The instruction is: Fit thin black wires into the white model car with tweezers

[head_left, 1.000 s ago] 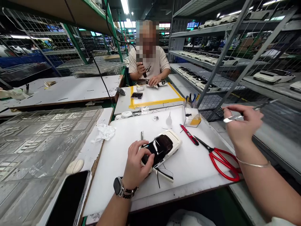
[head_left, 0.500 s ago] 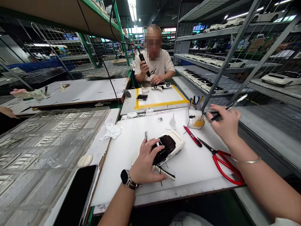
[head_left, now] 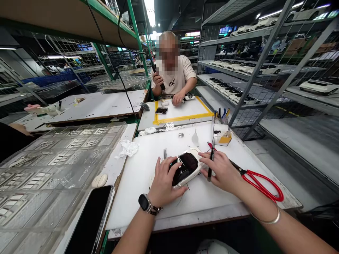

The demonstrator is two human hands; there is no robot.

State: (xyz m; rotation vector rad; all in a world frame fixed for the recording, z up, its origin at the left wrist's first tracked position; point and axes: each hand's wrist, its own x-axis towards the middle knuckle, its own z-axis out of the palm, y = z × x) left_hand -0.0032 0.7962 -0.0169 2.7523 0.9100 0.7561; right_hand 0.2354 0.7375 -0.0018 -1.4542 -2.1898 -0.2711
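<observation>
A white model car with a black roof point(head_left: 187, 165) lies tilted on the white work board point(head_left: 201, 197). My left hand point(head_left: 165, 181), with a watch on its wrist, grips the car's rear end. My right hand point(head_left: 221, 171) is closed round a thin dark tool point(head_left: 211, 163) held upright, and its fingers touch the car's front side. Red-handled scissors point(head_left: 261, 183) lie just right of my right hand.
A clear box with small tools point(head_left: 221, 132) stands at the board's far right. Clear plastic trays point(head_left: 53, 162), a phone point(head_left: 88, 222), a white earbud case point(head_left: 99, 180) and crumpled tissue point(head_left: 128, 148) lie left. A person point(head_left: 173, 76) works opposite. Shelves of model cars point(head_left: 238, 93) line the right.
My right hand came down from the upper right to the car, still holding the thin tool. My left hand shifted its grip on the car, which now sits tilted up.
</observation>
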